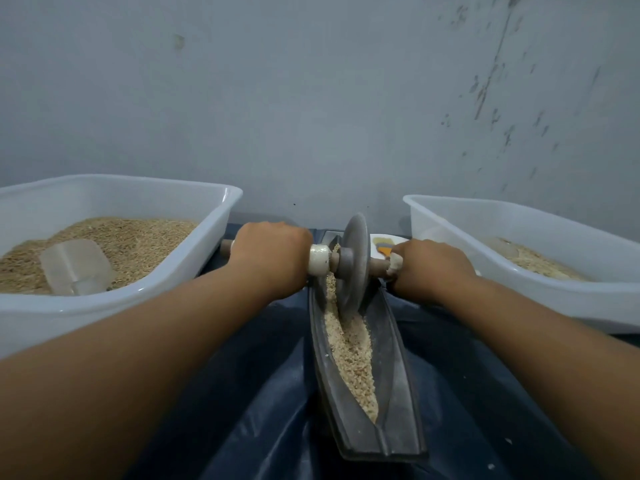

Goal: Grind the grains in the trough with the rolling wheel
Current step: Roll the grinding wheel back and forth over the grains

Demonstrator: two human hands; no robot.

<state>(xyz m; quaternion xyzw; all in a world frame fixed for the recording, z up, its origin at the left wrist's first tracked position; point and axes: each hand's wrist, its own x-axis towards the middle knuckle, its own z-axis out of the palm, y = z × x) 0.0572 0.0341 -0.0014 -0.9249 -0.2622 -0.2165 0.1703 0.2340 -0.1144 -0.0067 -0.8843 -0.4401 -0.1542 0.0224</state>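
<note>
A long dark metal trough (394, 386) runs away from me down the middle, with pale crushed grains (353, 355) lying along its groove. The grey rolling wheel (351, 265) stands upright in the far part of the trough, its rim down in the grains. A wooden axle passes through the wheel. My left hand (270, 258) grips the axle's left handle, beside a white wrapped collar (319, 259). My right hand (433, 268) grips the right handle, which is mostly hidden under the fingers.
A white tub (194, 271) on the left holds brown grain and a clear scoop (74, 266). A second white tub (540, 292) on the right holds paler grain. A small white dish (384, 245) sits behind the wheel. Dark blue plastic sheeting (263, 393) covers the surface; a grey wall stands close behind.
</note>
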